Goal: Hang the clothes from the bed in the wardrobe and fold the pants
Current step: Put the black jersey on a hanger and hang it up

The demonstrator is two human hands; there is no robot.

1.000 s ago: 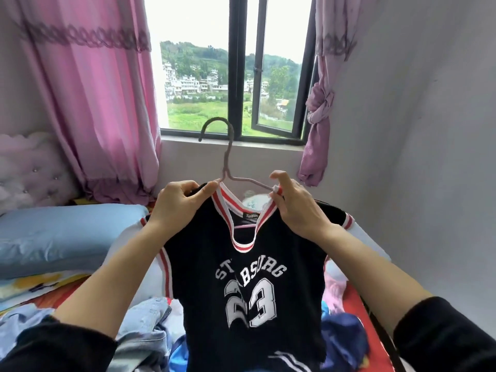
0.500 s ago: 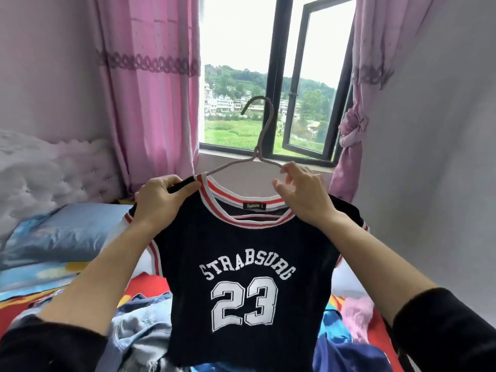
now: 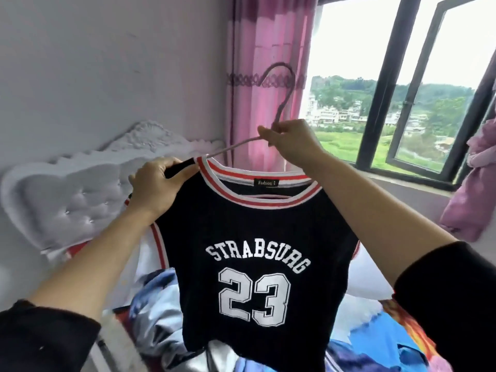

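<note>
The black jersey (image 3: 255, 237) hangs on a thin hanger (image 3: 236, 145), held up above the heap of clothes (image 3: 158, 299) on the bed (image 3: 80, 189); the left hand (image 3: 155, 183) has its fingers clamped on the jersey's shoulder, and the right hand (image 3: 292, 140) has its fingers pinched on the hanger at the foot of its hook. The jersey looks light, soft and limp, likely to slide off a slim arm if tilted; best carried level by the hook's stem, the shoulder steadied.

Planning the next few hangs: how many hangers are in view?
1: a pink hanger inside the black jersey, pinched by the right hand; the left hand grips the jersey's shoulder. More may be hidden under the clothes pile.
</note>
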